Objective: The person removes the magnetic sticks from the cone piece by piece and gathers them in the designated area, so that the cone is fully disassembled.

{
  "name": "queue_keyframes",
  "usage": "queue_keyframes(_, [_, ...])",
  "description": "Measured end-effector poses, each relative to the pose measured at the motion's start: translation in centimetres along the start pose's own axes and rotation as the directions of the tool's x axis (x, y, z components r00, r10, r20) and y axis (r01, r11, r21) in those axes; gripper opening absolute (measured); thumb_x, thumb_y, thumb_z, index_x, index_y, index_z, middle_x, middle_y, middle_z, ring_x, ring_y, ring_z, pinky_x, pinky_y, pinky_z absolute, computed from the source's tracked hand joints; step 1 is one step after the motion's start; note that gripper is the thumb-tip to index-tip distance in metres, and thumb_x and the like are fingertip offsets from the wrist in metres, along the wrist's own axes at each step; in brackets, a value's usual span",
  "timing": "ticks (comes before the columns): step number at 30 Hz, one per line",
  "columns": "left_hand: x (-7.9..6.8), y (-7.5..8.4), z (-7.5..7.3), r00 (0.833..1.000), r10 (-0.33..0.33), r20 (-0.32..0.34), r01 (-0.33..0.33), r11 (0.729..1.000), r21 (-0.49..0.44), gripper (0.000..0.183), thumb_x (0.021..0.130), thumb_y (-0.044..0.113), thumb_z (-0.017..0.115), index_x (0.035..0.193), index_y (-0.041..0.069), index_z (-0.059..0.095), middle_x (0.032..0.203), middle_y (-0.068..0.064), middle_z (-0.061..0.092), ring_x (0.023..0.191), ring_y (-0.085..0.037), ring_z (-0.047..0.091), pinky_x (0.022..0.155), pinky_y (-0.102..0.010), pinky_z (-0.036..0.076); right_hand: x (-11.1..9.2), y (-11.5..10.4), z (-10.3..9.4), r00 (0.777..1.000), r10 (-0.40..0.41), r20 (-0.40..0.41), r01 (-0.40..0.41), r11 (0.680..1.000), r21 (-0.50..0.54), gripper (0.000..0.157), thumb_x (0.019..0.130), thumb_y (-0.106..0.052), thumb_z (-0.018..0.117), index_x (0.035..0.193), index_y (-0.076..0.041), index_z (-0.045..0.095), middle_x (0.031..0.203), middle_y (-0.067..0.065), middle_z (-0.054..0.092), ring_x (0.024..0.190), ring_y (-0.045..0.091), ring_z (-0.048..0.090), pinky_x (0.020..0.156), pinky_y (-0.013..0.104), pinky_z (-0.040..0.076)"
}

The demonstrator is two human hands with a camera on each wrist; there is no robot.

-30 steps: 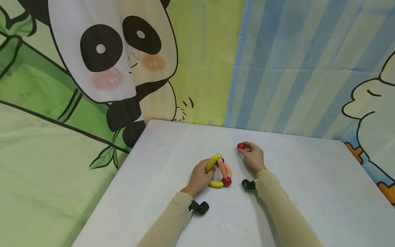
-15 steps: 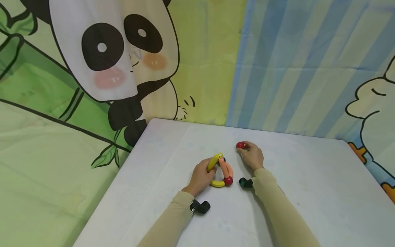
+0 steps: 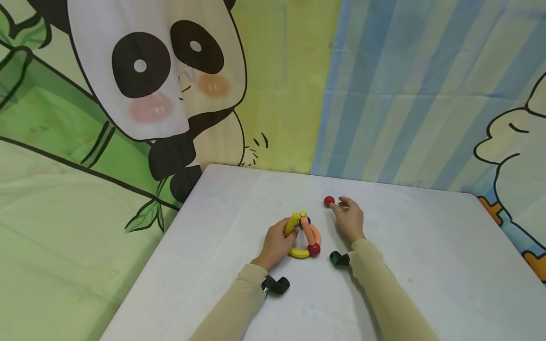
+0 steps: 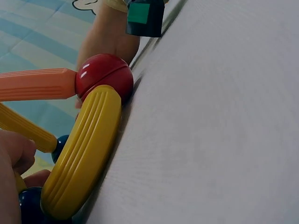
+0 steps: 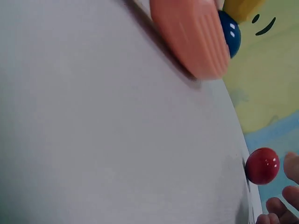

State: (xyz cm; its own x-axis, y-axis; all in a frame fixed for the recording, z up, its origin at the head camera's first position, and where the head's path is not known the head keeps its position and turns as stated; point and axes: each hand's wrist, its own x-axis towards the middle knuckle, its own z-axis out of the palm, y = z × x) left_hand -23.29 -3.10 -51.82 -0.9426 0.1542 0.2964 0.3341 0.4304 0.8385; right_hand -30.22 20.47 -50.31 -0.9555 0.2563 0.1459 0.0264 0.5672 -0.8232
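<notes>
My left hand [image 3: 276,244] grips a yellow stick [image 3: 292,224] of a ball-and-stick building-toy frame on the white table. A curved yellow piece [image 4: 84,151] joins a red ball [image 4: 105,78] low on the frame, where an orange stick [image 4: 37,84] also meets it. A dark blue ball [image 4: 32,205] sits at the curved piece's other end. Beyond the frame, a loose red ball [image 5: 262,165] rests on the table. My right hand [image 3: 350,221] is just right of that ball, fingers bent and parted, with a gap showing in the right wrist view.
The white table [image 3: 426,265] extends to both sides of the arms. Behind it hangs a printed cloth [image 3: 281,85] with a panda and stripes. Black wrist cameras [image 3: 276,286] stick out from both sleeves, low over the table.
My right hand has let go of the loose red ball; its fingers have spread off it and moved slightly right. The left hand keeps its grip on the frame.
</notes>
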Motion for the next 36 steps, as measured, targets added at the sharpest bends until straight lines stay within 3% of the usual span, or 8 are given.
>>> queue_keyframes(5, [0.4, 0.1, -0.1, 0.991, -0.076, -0.106, 0.063, 0.991, -0.119, 0.03, 0.096, 0.018, 0.062, 0.124, 0.008, 0.063, 0.117, -0.004, 0.068, 0.106, -0.015, 0.063, 0.093, -0.036, 0.05, -2.8, -1.0, 0.4, 0.993, -0.054, -0.104, 0.066, 0.991, 0.117, 0.03, 0.096, -0.024, 0.062, 0.123, -0.01, 0.064, 0.114, 0.008, 0.063, 0.089, 0.019, 0.055, 0.072, 0.027, 0.045])
queue_keyframes(10, [0.7, 0.1, -0.4, 0.956, -0.154, -0.251, 0.109, 0.977, -0.186, 0.038, 0.096, 0.018, 0.062, 0.13, 0.001, 0.055, 0.122, -0.01, 0.064, 0.112, -0.023, 0.061, 0.096, -0.04, 0.049, -6.5, -3.5, 0.8, 0.969, -0.226, -0.097, 0.243, 0.941, 0.235, 0.019, 0.096, -0.018, 0.063, 0.112, -0.01, 0.069, 0.105, 0.005, 0.067, 0.077, 0.018, 0.055, 0.061, 0.02, 0.044])
queue_keyframes(12, [0.8, 0.1, -0.6, 0.929, -0.185, -0.32, 0.137, 0.976, -0.167, 0.05, 0.094, 0.02, 0.066, 0.136, 0.0, 0.047, 0.123, -0.012, 0.061, 0.112, -0.026, 0.059, 0.096, -0.042, 0.048, -7.8, -4.3, 1.1, 0.956, -0.291, -0.038, 0.29, 0.917, 0.273, 0.019, 0.095, -0.02, 0.064, 0.111, -0.011, 0.07, 0.098, 0.006, 0.068, 0.073, 0.019, 0.054, 0.059, 0.02, 0.042])
queue_keyframes(17, [0.8, 0.0, -1.3, 0.823, -0.227, -0.521, 0.225, 0.972, -0.067, 0.098, 0.08, 0.022, 0.082, 0.151, 0.001, 0.017, 0.141, -0.019, 0.039, 0.131, -0.033, 0.04, 0.109, -0.046, 0.033, -10.2, -5.3, 1.6, 0.896, -0.429, 0.115, 0.393, 0.886, 0.247, 0.026, 0.09, -0.023, 0.073, 0.114, -0.014, 0.07, 0.091, 0.001, 0.066, 0.067, 0.017, 0.049, 0.054, 0.022, 0.038])
queue_keyframes(20, [0.8, -0.1, -1.5, 0.793, -0.204, -0.574, 0.231, 0.973, -0.027, 0.113, 0.075, 0.022, 0.086, 0.153, 0.002, 0.006, 0.152, -0.022, 0.02, 0.14, -0.035, 0.024, 0.114, -0.048, 0.022, -11.1, -5.3, 1.5, 0.872, -0.469, 0.141, 0.436, 0.875, 0.213, 0.028, 0.085, -0.017, 0.077, 0.111, -0.016, 0.07, 0.091, -0.004, 0.065, 0.065, 0.015, 0.048, 0.054, 0.021, 0.038])
queue_keyframes(24, [0.8, -0.4, -1.5, 0.802, -0.163, -0.574, 0.227, 0.973, 0.04, 0.103, 0.076, 0.022, 0.085, 0.151, -0.001, 0.017, 0.154, -0.023, 0.016, 0.141, -0.037, 0.019, 0.114, -0.051, 0.019, -11.9, -4.8, 0.7, 0.829, -0.532, 0.169, 0.49, 0.839, 0.236, 0.029, 0.08, -0.007, 0.08, 0.105, -0.017, 0.068, 0.087, -0.006, 0.063, 0.066, 0.015, 0.051, 0.056, 0.024, 0.044])
queue_keyframes(31, [0.8, -0.7, -1.5, 0.888, -0.044, -0.458, 0.17, 0.957, 0.236, 0.036, 0.087, 0.021, 0.075, 0.116, 0.003, 0.065, 0.13, -0.018, 0.055, 0.136, -0.041, 0.034, 0.114, -0.054, 0.019, -13.1, -3.2, -0.2, 0.673, -0.682, 0.285, 0.592, 0.728, 0.344, 0.027, 0.081, 0.0, 0.077, 0.104, -0.013, 0.072, 0.097, 0.0, 0.065, 0.08, 0.018, 0.059, 0.062, 0.031, 0.052])
queue_keyframes(36, [0.9, -0.6, -1.2, 0.922, 0.012, -0.388, 0.075, 0.975, 0.208, 0.025, 0.092, 0.021, 0.068, 0.111, 0.005, 0.07, 0.126, -0.015, 0.062, 0.137, -0.041, 0.037, 0.113, -0.064, 0.011, -13.5, -2.7, 0.1, 0.627, -0.715, 0.31, 0.672, 0.698, 0.249, 0.027, 0.082, 0.0, 0.076, 0.107, -0.012, 0.076, 0.105, -0.001, 0.062, 0.093, 0.011, 0.059, 0.076, 0.024, 0.051])
